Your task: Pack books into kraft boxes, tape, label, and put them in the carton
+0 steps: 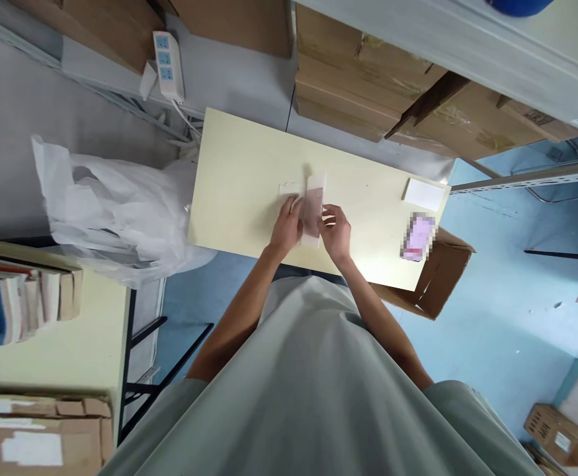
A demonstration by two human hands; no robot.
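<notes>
most of the lower view is filled by a grey-green shirt [309,370], and the person's legs are hidden by it. the pale yellow table [249,152] is seen whole except where it's covered by hands and stuff. behind it, big cardboard boxes [348,79] are cut off by the shelf edge [448,53] and the top of the frame. off the left end, a crumpled white plastic bag [120,211] is bunched up, and what's in it can't be made out. on the left, a side table [95,344] is cropped by the frame, with books [26,297] stacked on it, titles unreadable. an open carton [448,277] is partly hidden under the table's right end.

the left hand [288,223] is held half curled at the packet's left edge; whether anything is gripped can't be told. the right hand [336,231] is loosely curled too, fingertips set at the right edge, but a real pinch can't be confirmed. the pinkish see-through packet [313,208] is placed between them, mid-table, its contents too blurred to name. a power strip [167,66] is seen up left. at the table's right end, a phone-like purple item [418,236] is blurred by pixelation, near a flat white box [424,194]. a faint clear piece [289,190] is half hidden by the left fingers.
</notes>
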